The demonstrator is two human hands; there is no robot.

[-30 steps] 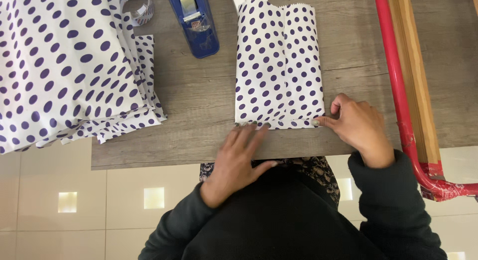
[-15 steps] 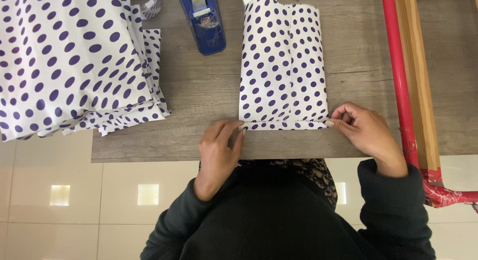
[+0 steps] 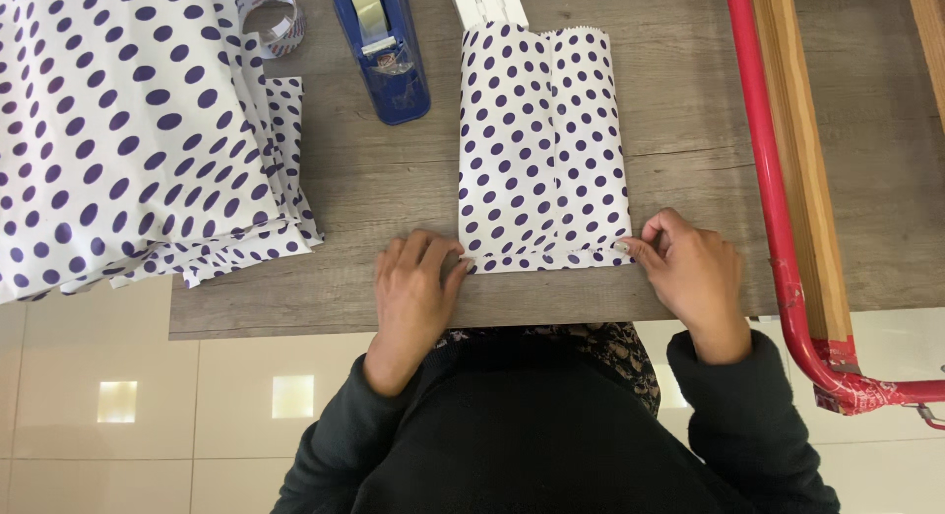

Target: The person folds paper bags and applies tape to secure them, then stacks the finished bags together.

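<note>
A folded sheet of white paper with dark purple dots [image 3: 543, 145] lies flat on the wooden table [image 3: 374, 209], its near edge turned up in a narrow fold. My left hand [image 3: 415, 283] presses the left end of that fold with its fingertips. My right hand [image 3: 689, 268] pinches the right end of the fold between thumb and fingers. Both hands sit at the paper's near corners, close to the table's front edge.
A stack of several dotted paper sheets [image 3: 128, 130] overhangs the table at the left. A blue tape dispenser [image 3: 382, 46] and a loose tape roll [image 3: 271, 12] stand at the back. A red metal frame [image 3: 778, 209] with a wooden rail [image 3: 802, 160] runs along the right.
My left hand has moved up from the table's edge onto the paper's near left corner. The right hand has stayed at the right corner, and a narrow fold now lies along the near edge.
</note>
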